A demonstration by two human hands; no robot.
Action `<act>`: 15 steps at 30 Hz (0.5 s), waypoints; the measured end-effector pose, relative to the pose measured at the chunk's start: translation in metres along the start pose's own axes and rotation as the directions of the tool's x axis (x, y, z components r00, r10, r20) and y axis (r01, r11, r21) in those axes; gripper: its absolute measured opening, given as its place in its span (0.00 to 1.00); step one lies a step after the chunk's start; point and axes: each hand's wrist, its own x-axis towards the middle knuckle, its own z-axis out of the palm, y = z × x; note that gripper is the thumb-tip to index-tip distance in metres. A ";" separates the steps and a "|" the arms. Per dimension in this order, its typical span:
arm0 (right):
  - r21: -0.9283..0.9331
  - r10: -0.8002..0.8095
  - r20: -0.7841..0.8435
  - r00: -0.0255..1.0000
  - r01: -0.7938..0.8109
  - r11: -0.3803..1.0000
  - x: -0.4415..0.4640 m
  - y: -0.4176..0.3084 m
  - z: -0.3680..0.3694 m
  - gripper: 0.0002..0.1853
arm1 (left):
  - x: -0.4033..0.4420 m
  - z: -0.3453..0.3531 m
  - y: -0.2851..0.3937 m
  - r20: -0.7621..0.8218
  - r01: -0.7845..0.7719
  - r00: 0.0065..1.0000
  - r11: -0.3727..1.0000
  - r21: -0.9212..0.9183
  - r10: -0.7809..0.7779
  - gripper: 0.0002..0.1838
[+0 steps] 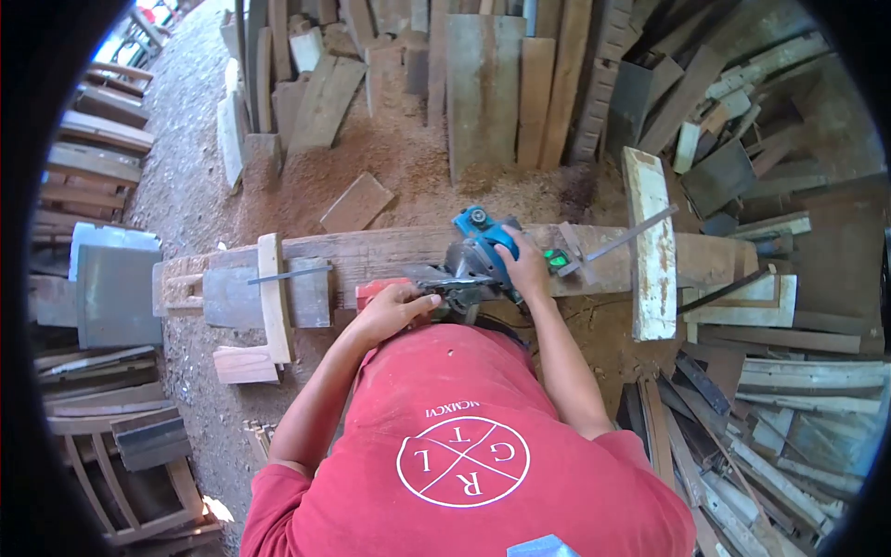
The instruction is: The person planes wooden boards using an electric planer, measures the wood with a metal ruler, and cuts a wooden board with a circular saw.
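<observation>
My right hand [527, 265] is wrapped around the handle of a blue circular saw [475, 221], near the middle of the long plank. The saw's grey guard and metal base lie between my two hands. My left hand [397, 311] is closed on a red piece [376, 290] just left of the saw; its kind is partly hidden by my fingers. Under the saw runs a long, worn wooden plank [371, 246], set crosswise in front of my body. A small green-lit item [555, 258] lies on the plank right of my right hand.
A pale wooden strip [274, 297] crosses the plank at left, and a white-painted board [654, 246] crosses it at right. A thin metal bar [636, 232] slants over the plank. Sawdust [408, 167] covers the ground beyond. Boards [487, 93] lean at the back; timber piles flank both sides.
</observation>
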 end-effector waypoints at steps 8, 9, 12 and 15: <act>0.012 0.053 -0.192 0.980 -0.051 0.999 -0.016 0.001 0.000 0.23 | -0.005 0.002 0.009 -0.051 0.071 0.997 0.979 0.192 -0.062 0.27; 0.009 0.093 -0.211 0.973 -0.093 0.996 -0.016 0.005 -0.006 0.23 | -0.005 0.004 0.010 -0.074 0.038 0.997 0.986 0.160 -0.026 0.29; 0.077 0.176 -0.241 0.954 -0.162 0.984 -0.017 0.025 -0.019 0.24 | -0.004 0.003 0.013 -0.087 0.017 0.996 0.987 0.158 -0.003 0.31; 0.146 0.233 -0.218 0.948 -0.204 0.968 -0.015 0.035 -0.029 0.24 | -0.004 0.000 0.013 -0.042 0.023 0.999 0.988 0.153 -0.017 0.28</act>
